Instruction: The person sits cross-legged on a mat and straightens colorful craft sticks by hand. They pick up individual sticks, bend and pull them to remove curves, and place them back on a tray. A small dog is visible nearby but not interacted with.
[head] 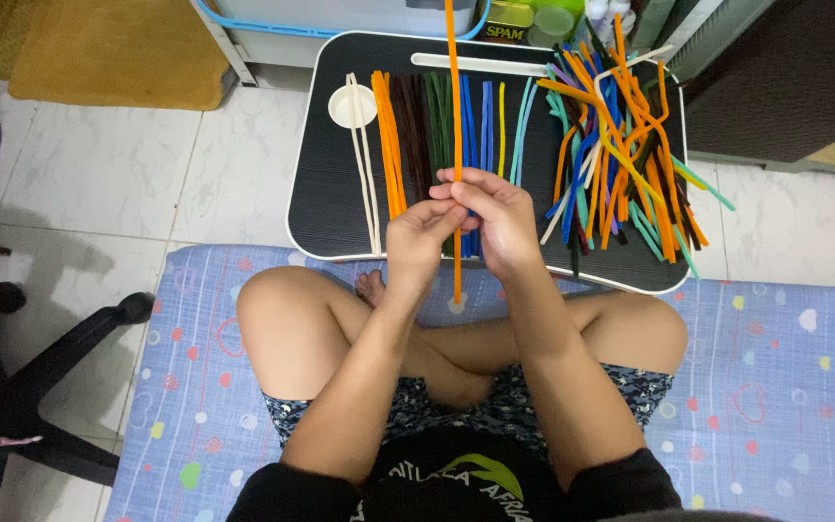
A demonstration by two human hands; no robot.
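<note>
My left hand [420,235] and my right hand [498,217] meet above a black lap tray [321,203], both pinching one long orange pipe cleaner [453,87]. The stem runs straight up and down, from the top of the view past my fingers to just over my crossed legs. On the tray lie sorted rows: white stems [367,155], orange stems [388,145], dark brown, green and blue stems [485,121], one yellow, and pale teal. A tangled heap of mixed-colour pipe cleaners [616,145] fills the tray's right side.
A white round cup hollow [352,106] sits in the tray's upper left. I sit cross-legged on a blue patterned mat [785,387]. A black chair base [21,377] stands at the left, a yellow rug [118,48] lies beyond, and a dark cabinet [785,77] is at the right.
</note>
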